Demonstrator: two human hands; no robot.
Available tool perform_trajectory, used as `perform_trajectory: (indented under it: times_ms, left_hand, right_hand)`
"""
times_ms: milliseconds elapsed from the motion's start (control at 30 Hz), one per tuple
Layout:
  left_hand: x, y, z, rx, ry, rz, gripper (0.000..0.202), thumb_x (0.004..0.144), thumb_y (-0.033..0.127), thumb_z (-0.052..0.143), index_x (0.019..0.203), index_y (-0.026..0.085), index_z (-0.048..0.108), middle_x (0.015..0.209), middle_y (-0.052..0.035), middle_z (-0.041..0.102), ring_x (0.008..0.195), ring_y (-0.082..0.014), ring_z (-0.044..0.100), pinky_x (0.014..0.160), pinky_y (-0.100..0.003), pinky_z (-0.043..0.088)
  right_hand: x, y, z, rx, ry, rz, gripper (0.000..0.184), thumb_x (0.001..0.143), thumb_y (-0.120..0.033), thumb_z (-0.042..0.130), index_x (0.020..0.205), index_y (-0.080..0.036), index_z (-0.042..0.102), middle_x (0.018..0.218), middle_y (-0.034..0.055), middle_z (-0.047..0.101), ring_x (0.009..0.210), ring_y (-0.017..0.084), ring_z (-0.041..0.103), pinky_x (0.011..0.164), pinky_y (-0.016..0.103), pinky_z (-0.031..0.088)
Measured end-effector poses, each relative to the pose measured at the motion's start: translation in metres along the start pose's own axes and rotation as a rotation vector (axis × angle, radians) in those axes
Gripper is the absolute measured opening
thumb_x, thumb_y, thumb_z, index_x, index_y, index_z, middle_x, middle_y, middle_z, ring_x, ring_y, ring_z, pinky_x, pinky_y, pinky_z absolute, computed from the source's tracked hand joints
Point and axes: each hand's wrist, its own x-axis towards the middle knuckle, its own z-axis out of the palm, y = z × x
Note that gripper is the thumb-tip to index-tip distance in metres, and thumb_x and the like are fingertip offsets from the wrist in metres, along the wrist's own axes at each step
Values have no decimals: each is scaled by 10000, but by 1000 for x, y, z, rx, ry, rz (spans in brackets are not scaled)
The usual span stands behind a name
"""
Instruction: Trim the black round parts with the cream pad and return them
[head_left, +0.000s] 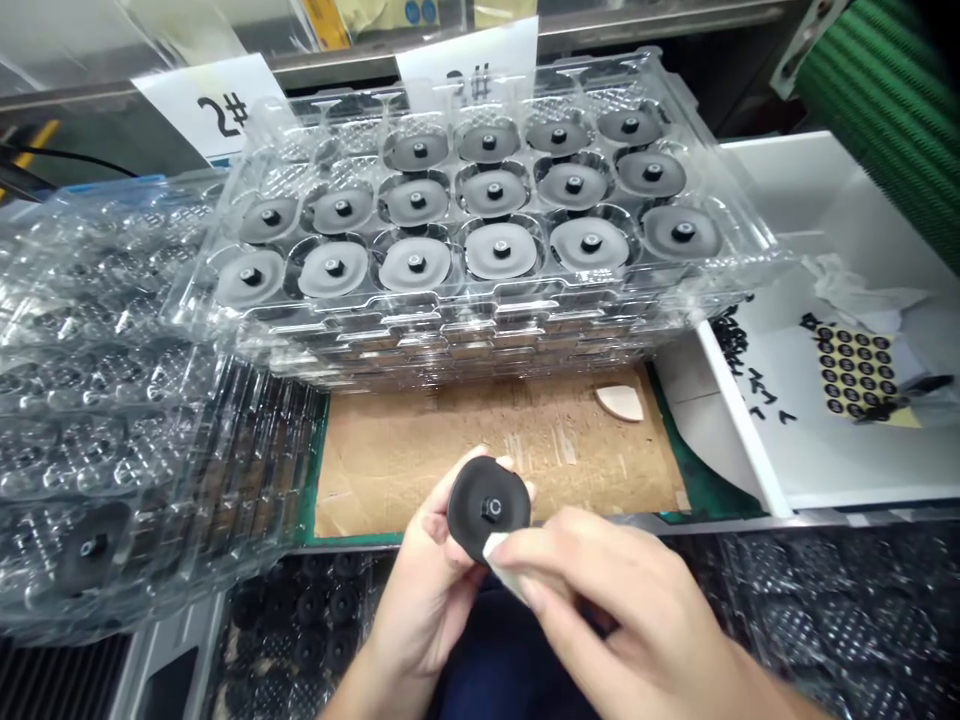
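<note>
My smooth, matt disc point(474, 498), glossy trays point(461, 318)
I hold the disc by the scuffed cardboard point(390, 450); behind the cardboard, clear plastic trays shine; right of it, a smooth white bin point(825, 465).

A paper sign point(214, 100) marked 2# stands at the back. Brown cardboard point(420, 450) lies on a green surface point(712, 472). At right, a white bin point(825, 465) holds a sheet of round stickers point(855, 370) and small black pieces point(730, 342).
</note>
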Motion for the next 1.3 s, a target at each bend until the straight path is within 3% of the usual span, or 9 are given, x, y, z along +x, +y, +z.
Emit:
perform_trajectory:
  times_ms: [200, 300, 400, 567, 767, 967, 1100, 1200, 1300]
  left_hand:
    - [1, 6, -14, -34, 28, 57, 509, 679, 367, 743, 1163, 283, 610, 1168, -61, 670, 978, -230, 665, 838, -301, 531]
    - [3, 11, -18, -62, 22, 53, 489, 714, 359, 714, 1182, 315, 578, 1217, -49, 646, 1034, -251, 649, 853, -309, 531]
    - [6, 11, -19, -85, 41, 50, 442, 746, 366, 674, 1174, 311, 577, 1224, -50, 644, 1052, -253, 643, 873, -322, 527]
    - [9, 7, -21, -105, 45, 70, 552, 702, 410, 697, 1216, 280, 545, 1274, -90, 613, 1102, -270, 614, 922, -356, 504]
    - [5, 7, -19, -127, 63, 37, 594, 721, 403, 689, 1270, 279, 498, 1225, -94, 644, 1097, -262, 618, 949, -367, 482]
    - [3, 2, -18, -85, 51, 89, 559, 655, 380, 755, 1174, 282, 573, 1234, -79, 631, 1081, -262, 620, 961, -394, 468]
    - [2, -1, -9, -57, 15, 126, 528, 537, 338, 829, 1031, 297, 648, 1110, -25, 690, 973, -196, 658, 762, -225, 536]
    - [0, 0, -3, -46, 20, 119, 483, 534, 301, 835, 986, 295, 667, 1049, -10, 714, 898, -156, 672, 735, -193, 537]
    - [0, 2, -4, -55, 51, 177, 491, 542, 289, 838, 1000, 295, 662, 1052, -8, 713, 918, -152, 669, 765, -193, 534]
  right_hand:
    - [-2, 87, 15, -221, 156, 361, 293, 879, -258, 474, 1141, -197, 588, 951, 59, 673, 874, 193, 634, 755, 335, 523]
    - [-19, 126, 32, -275, 141, 416, 354, 865, -236, 466, 1203, -157, 537, 948, 88, 631, 837, 206, 636, 724, 365, 538]
    - [-38, 138, 47, -324, 142, 432, 282, 892, -276, 424, 1063, -159, 615, 1147, 149, 527, 1041, 260, 576, 844, 435, 502]
    - [-50, 135, 58, -347, 120, 423, 414, 813, -350, 575, 1184, -166, 572, 1334, 174, 393, 1083, 320, 551, 886, 509, 475]
    - [-37, 137, 43, -295, 179, 403, 336, 882, -333, 458, 1116, -151, 618, 1030, 135, 580, 880, 245, 627, 800, 433, 517]
    - [-11, 62, 14, -122, 216, 296, 221, 901, -356, 488, 1019, -205, 599, 982, 50, 669, 875, 179, 640, 716, 267, 515]
    - [7, 10, 10, -81, 54, -84, 151, 895, -185, 490, 984, -195, 611, 836, 20, 664, 750, 149, 587, 683, 278, 433]
    - [16, 2, 11, -137, -119, -162, 151, 881, -126, 484, 944, -177, 611, 796, 9, 657, 692, 134, 549, 662, 289, 372]
    - [13, 9, 14, -145, -34, -146, 148, 889, -139, 459, 928, -165, 599, 803, 25, 657, 690, 139, 541, 662, 299, 349]
